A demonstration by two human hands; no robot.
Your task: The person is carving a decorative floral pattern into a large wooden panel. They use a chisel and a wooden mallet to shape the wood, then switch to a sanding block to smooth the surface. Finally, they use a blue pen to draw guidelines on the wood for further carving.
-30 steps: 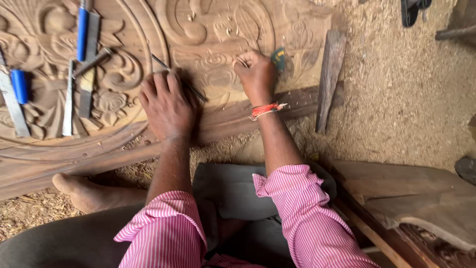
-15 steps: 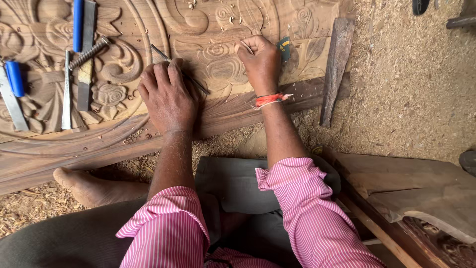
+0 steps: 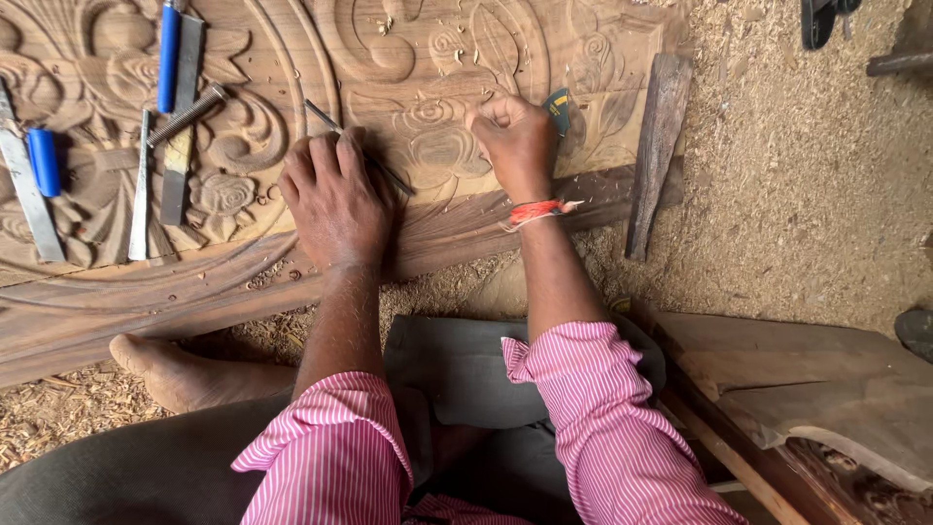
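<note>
- No container shows; the tools lie loose on the carved wooden panel [image 3: 292, 58], which rests on a floor strewn with sawdust [image 3: 777, 175].
- The left hand [image 3: 335, 199] lies palm down on the panel, fingers together and flat over a thin metal chisel [image 3: 326, 117]; the blade runs under the fingers and comes out at both sides. Whether the fingers pinch it cannot be told.
- The right hand [image 3: 515, 141] is curled shut, fingertips pressed to the carving beside a rose relief [image 3: 437, 146]; what it grips is hidden. A small blue and yellow object [image 3: 559, 107] sits just behind its knuckles.
- An orange thread band [image 3: 535, 210] circles the right wrist.
- Counted at the left of the panel: two blue-handled tools [image 3: 168, 53] [image 3: 44, 160], about three flat steel blades [image 3: 182, 165], and one dark ridged handle [image 3: 185, 115].
- One dark wooden slat [image 3: 656, 156] lies at the panel's right edge.
- The panel's near edge runs just before the person's bare foot [image 3: 175, 374] and knees.
- More timber [image 3: 826, 389] lies at the lower right; open sawdust floor lies beyond the slat.
</note>
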